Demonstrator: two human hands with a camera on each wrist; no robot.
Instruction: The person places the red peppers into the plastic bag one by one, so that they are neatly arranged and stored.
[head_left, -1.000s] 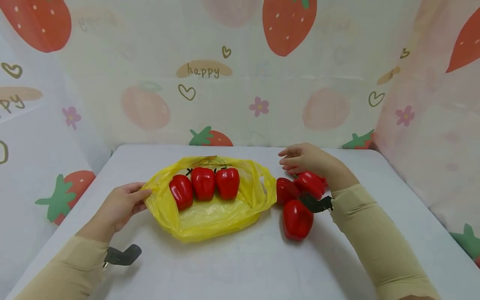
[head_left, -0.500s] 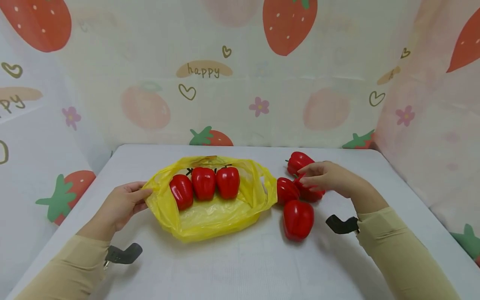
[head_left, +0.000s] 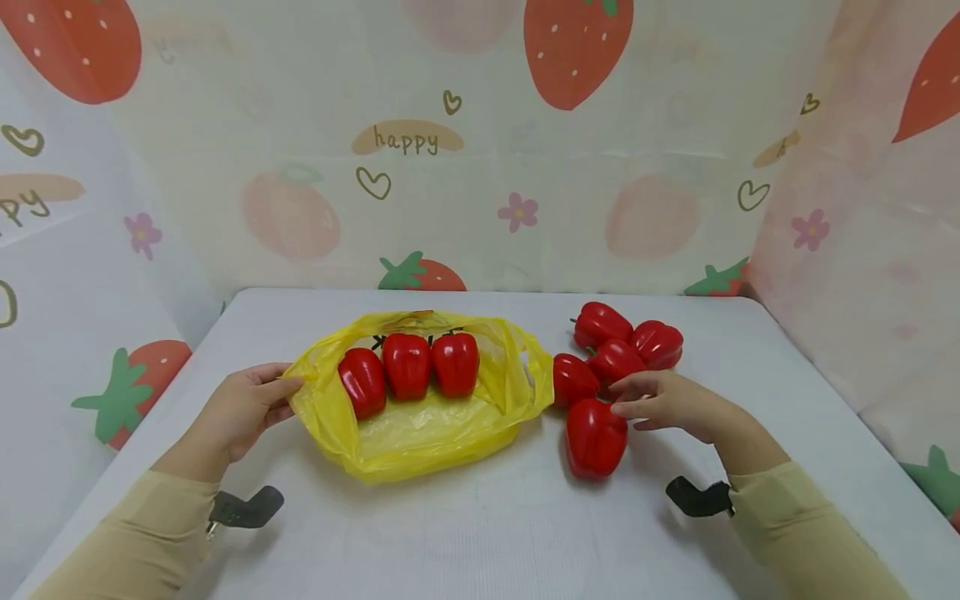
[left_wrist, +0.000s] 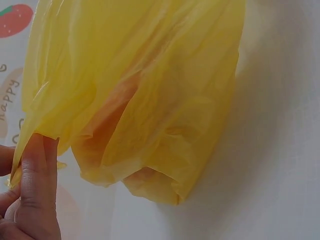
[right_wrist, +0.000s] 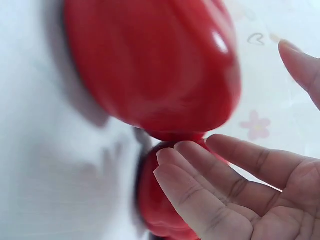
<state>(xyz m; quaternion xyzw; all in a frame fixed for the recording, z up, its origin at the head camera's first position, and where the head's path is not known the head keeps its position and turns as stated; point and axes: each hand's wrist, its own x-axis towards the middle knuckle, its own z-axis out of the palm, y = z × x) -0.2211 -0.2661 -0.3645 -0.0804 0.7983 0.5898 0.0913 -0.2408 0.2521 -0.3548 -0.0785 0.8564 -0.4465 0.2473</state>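
My left hand (head_left: pixel 243 412) pinches the left rim of a yellow plastic bag (head_left: pixel 431 446) between thumb and fingers; the left wrist view shows the bag (left_wrist: pixel 165 110) hanging from that pinch. Inside the bag's wide mouth lie three red bell peppers (head_left: pixel 407 367). On the right, my right hand (head_left: pixel 678 406) hovers with fingers extended beside the nearest loose bell pepper (head_left: pixel 595 440). In the right wrist view that pepper (right_wrist: pixel 150 60) fills the top, the thumb and fingers spread apart around its side. Whether the fingertips touch it I cannot tell.
Behind the nearest pepper sit several more red bell peppers, among them one (head_left: pixel 573 381) against the bag, one (head_left: pixel 657 344) at the right and one (head_left: pixel 600 324) at the back. A white cloth covers the table (head_left: pixel 465 542); a strawberry-print curtain (head_left: pixel 480 167) encloses it.
My right hand has come from above the rear peppers toward me and down to the nearest one, uncovering the back peppers. My left hand and the bag have stayed still.
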